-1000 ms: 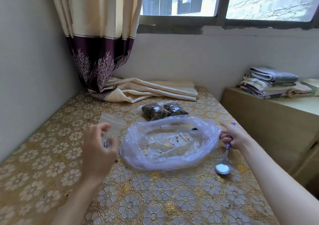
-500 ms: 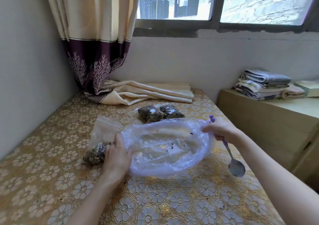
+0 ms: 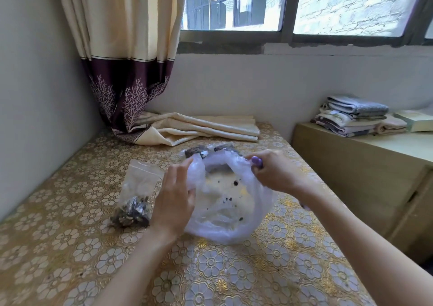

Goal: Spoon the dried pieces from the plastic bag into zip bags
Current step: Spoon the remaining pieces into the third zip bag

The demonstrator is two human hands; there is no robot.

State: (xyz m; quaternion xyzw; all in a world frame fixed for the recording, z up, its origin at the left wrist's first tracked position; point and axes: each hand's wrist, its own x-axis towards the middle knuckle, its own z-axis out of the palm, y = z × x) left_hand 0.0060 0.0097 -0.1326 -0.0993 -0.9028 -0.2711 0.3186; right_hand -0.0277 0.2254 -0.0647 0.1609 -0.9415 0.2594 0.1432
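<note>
We are looking at a surface (image 3: 70, 247) covered in a gold cloth with a white flower pattern, running off the frame's lower edge, with a cream and purple curtain (image 3: 121, 47) trailing onto its far end. A pale wooden cabinet (image 3: 365, 165) is standing to the right, cut off by the frame, carrying a stack of folded cloths (image 3: 351, 115).

At the middle we are seeing a thin, clear, crumpled plastic bag (image 3: 225, 221) being held up off the surface by its rim, nearly emptied, with only a few dark crumbs clinging inside. Our left hand (image 3: 174, 202) is pinching the near-left rim; our right hand (image 3: 274, 174) is gripping the far-right rim together with a purple-tipped spoon handle (image 3: 257, 161), whose bowl is hiding behind the wrist.

Left of the bag, a small clear zip bag (image 3: 136, 195) is lying open-topped, dark dried pieces (image 3: 132, 212) filling its lower end. Behind the raised bag, two filled zip bags (image 3: 199, 152) are showing only partly, their outlines hard to make out.
</note>
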